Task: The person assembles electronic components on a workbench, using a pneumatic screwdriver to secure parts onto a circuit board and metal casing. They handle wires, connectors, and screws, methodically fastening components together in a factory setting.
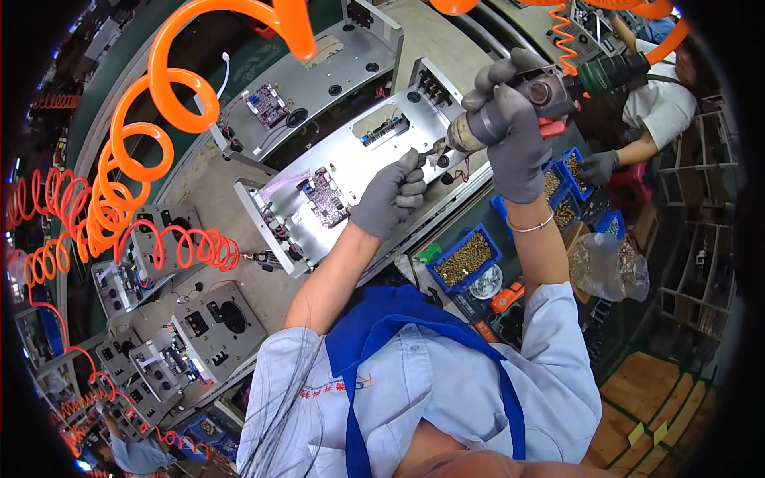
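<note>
My right hand [516, 151], in a grey glove, is wrapped round a pneumatic screwdriver [472, 131] whose nose points left over a silver metal chassis [355, 167]. My left hand [392, 195], also gloved in grey, is closed right at the driver's bit, with thumb and fingertips pinched. Whatever sits between those fingertips is too small to make out. A circuit board [325, 197] is fixed in the chassis, to the left of my left hand. Black sockets [433, 82] line the chassis's far end panel, and a rectangular cutout shows in its base.
Beyond lies a second chassis [339, 64]. Blue bins of brass-coloured screws [466, 259] stand at my right, near an orange-handled tool [507, 298]. Coiled orange air hoses [163, 88] hang at the left. A co-worker's gloved hand [599, 167] reaches toward the bins. More metal housings [219, 327] sit at left.
</note>
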Tool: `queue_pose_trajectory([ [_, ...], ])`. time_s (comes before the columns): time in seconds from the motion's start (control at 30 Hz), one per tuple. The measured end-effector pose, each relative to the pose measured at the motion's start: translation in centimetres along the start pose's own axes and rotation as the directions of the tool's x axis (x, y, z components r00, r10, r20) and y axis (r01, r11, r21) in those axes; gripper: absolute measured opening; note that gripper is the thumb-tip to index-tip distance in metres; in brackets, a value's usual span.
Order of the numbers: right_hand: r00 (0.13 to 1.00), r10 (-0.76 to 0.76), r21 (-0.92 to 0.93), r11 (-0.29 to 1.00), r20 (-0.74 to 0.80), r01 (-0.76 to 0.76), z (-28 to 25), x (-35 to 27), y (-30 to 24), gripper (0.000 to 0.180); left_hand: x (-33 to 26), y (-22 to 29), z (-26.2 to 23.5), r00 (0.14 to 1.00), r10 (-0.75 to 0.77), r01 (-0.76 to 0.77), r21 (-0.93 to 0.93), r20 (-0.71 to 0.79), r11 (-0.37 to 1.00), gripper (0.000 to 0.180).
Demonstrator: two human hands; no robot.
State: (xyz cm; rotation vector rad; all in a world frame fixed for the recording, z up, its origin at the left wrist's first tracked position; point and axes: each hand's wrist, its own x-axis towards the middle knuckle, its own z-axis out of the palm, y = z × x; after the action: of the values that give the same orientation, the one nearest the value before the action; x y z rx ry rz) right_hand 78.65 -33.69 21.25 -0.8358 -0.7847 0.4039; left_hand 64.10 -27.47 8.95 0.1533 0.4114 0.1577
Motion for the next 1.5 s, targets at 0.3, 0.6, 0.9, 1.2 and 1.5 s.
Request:
queue_pose_trajectory([
  [0.3,0.978,0.042,0.032,0.999,-0.203,-0.036,-2.3,1.6,3.7,0.038,2.2,0.3,-0.8,0.836,0.542,-0.297,0.764,-0.081,0.572,0.029],
  [0.6,0.981,-0.060,-0.273,0.962,-0.185,0.007,-2.3,2.3,8.4,0.031,6.1,1.2,-2.2,0.680,0.699,0.016,0.948,0.222,-0.317,0.017],
  [0.9,0.988,-0.100,-0.395,0.918,-0.120,0.045,-1.9,2.6,11.0,0.033,6.8,0.6,-2.2,0.616,0.755,0.093,0.930,0.226,-0.355,0.018],
  [1.2,0.987,-0.158,-0.470,0.870,0.019,0.148,-0.9,2.6,11.3,0.035,4.3,2.9,-3.6,0.851,0.488,-0.402,0.356,-0.194,0.843,0.038],
  [1.5,0.990,-0.136,-0.508,0.851,0.034,0.134,-1.2,2.7,12.4,0.032,3.8,3.3,-3.8,0.842,0.500,-0.376,0.445,-0.202,0.813,0.028],
])
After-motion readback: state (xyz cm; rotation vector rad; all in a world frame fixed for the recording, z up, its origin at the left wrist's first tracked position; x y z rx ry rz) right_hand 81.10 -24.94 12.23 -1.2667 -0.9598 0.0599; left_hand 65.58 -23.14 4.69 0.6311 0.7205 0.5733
